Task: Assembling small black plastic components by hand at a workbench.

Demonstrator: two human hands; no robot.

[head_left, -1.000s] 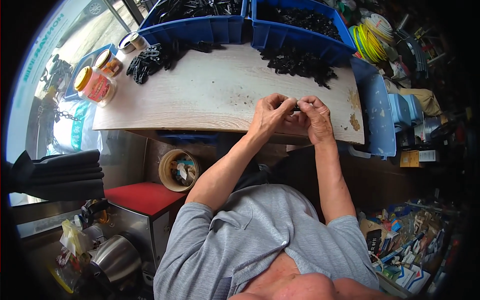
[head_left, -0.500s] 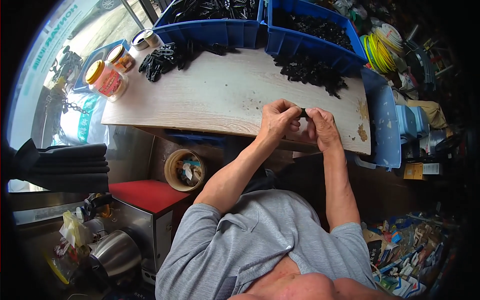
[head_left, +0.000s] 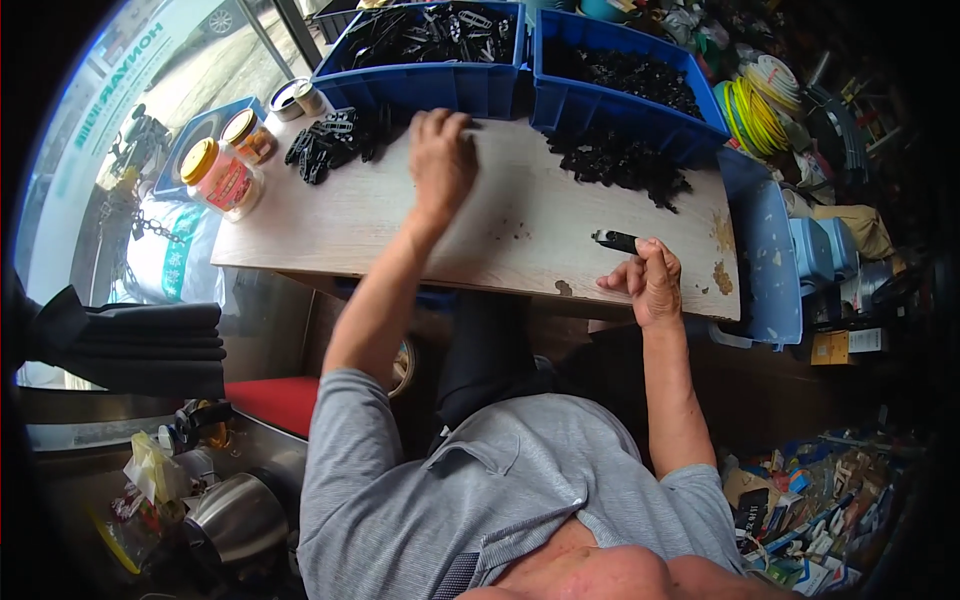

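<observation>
A: What's in the hands?
B: The right hand (head_left: 648, 278) pinches a slim black piece (head_left: 616, 241) between thumb and finger, over the bench (head_left: 520, 215) near its front edge. The left hand (head_left: 443, 165) reaches toward the left blue bin (head_left: 430, 92), fingers bent; I can't tell whether it grips anything.
A: Any marks on that piece?
B: Too small to tell.
A: And labels further out?
B: A yellow-lidded jar (head_left: 222, 182) wears a printed red label, with a smaller jar (head_left: 249, 136) just behind. Past them, a white sack (head_left: 168, 262) carries a green printed strip, and the window (head_left: 105, 95) bears large green lettering. Far right, a yellow-and-white box (head_left: 848, 347) has tiny print.
A: What crowds the bench?
B: A heap of black parts (head_left: 322, 148) beside the jars, another pile (head_left: 622, 172) before the right blue bin (head_left: 630, 105). The left forearm (head_left: 385, 280) partly hides a round bucket (head_left: 404, 367) below.
</observation>
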